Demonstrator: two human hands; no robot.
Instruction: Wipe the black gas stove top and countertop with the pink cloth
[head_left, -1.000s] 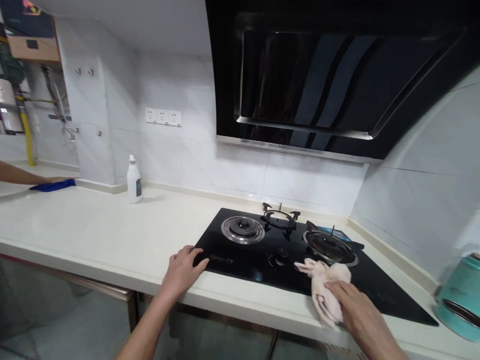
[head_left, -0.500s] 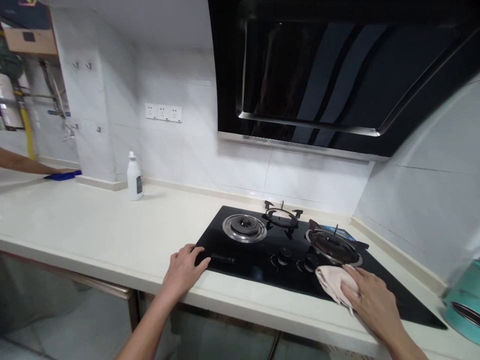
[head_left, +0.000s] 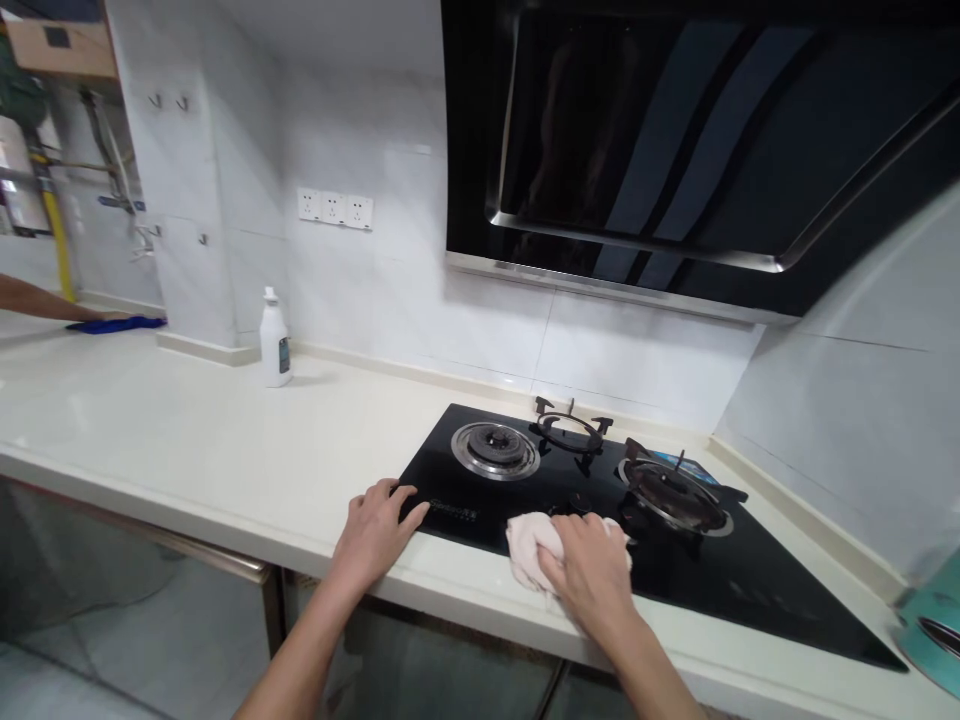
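Note:
My right hand (head_left: 592, 570) presses a pale pink cloth (head_left: 531, 548) onto the front of the black gas stove (head_left: 720, 590), over the control knobs, which it mostly covers. The cloth is bunched under my fingers and hangs slightly past the stove's front edge. My left hand (head_left: 379, 525) rests at the stove's front left corner, fingers apart, holding nothing. Behind it is the left burner (head_left: 495, 450), without a pan support. A loose pan support (head_left: 570, 430) stands at the back of the glass. On the right burner (head_left: 675, 495) another support sits in place.
A white bottle (head_left: 274, 340) stands on the cream counter (head_left: 187, 430) near the wall. At far left another person's hand (head_left: 112, 315) lies on a blue cloth (head_left: 135, 324). A black range hood (head_left: 637, 150) overhangs the stove. A teal container (head_left: 934, 620) sits at the right edge.
My right hand has moved left with the pink cloth, from before the right burner to the knobs. My left hand stays at the corner. The view has shifted slightly.

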